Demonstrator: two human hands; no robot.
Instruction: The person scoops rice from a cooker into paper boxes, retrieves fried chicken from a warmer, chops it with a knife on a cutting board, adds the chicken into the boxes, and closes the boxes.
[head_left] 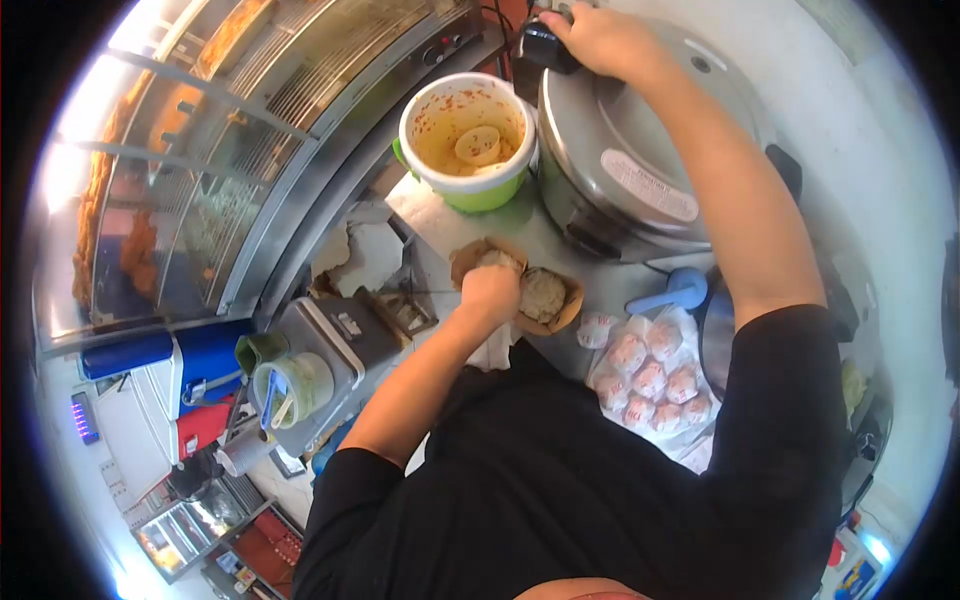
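The open brown paperboard box (571,302) sits near the middle of the steel counter (604,272), with a pale, grainy-looking mound (542,293) in its right part. At far left stands a steel-framed glass cabinet (235,190) with browned food inside. Next comes a white-rimmed green plastic bucket (480,195), its inner wall stained orange, just beyond the box. The person's left hand (490,297) is over the box's left part, knuckles up; its fingertips are hidden, so I cannot tell what they hold. It would work best steadying the walls lightly, without creasing the card or squashing the mound. Rightward, the right hand (600,42) is at the black handle (548,48) of a large round steel cooker (600,125); whether its fingers close round it, I cannot tell. Keeping skin off the metal seems wise, as it may be hot. Farther right lie a blue plastic scoop (685,288) and red-printed, clear-wrapped round bundles (650,380).
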